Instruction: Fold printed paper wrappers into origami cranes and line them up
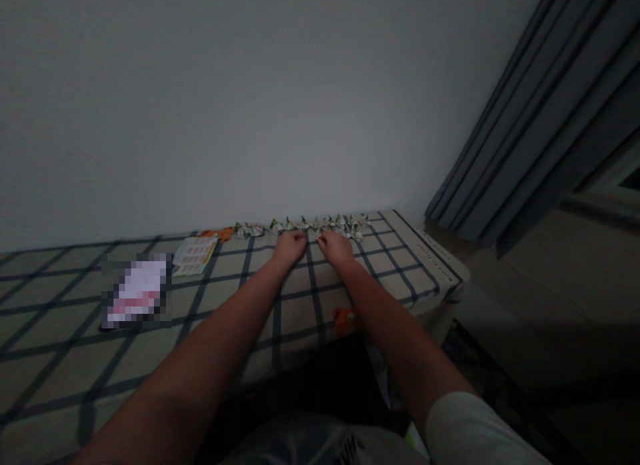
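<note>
Near the wall, both my hands reach out over the checked tablecloth (295, 285), side by side with a small gap between them. My left hand (290, 246) is closed, thumb against fingers; whatever may be in it is hidden. A pinch closes my right hand (336, 246), with a tiny pale bit at its fingertips too small to name. Just beyond the hands runs a row of crinkled, twisted wrappers (354, 226), white and green, looking like wrapped candies. Their left end (249, 230) lies past my left hand.
On the left lie a printed sheet (195, 255) and a blurred-out device with a bright screen (139, 288). An orange packet (220, 234) is by the wall, and another orange piece (345, 320) is at the table's front edge. A grey curtain (515, 112) hangs on the right.
</note>
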Available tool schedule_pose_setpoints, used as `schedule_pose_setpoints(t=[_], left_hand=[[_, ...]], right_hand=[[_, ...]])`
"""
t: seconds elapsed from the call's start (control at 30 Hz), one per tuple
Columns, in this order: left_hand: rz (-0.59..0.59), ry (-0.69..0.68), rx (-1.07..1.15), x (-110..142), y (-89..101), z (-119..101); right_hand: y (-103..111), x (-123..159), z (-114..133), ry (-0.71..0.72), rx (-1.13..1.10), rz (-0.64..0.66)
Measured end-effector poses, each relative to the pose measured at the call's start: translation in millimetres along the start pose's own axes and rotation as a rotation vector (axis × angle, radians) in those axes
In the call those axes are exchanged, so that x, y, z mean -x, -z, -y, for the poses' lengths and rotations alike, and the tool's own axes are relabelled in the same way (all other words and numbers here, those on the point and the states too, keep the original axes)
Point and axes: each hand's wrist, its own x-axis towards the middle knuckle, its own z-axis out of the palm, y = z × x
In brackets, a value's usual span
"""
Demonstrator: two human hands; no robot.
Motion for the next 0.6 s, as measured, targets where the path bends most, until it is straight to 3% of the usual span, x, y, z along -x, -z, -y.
schedule_pose_setpoints(t=[0.4, 0.6], left_hand=[[-0.006, -0.008, -0.029, 13, 16.1, -2], [-0.026, -0.026, -0.025, 15, 24.9, 1]], right_hand=[[-2, -2, 2, -0.018, 0.004, 0.002], [5, -1, 22, 0.035, -0.040, -0.038]])
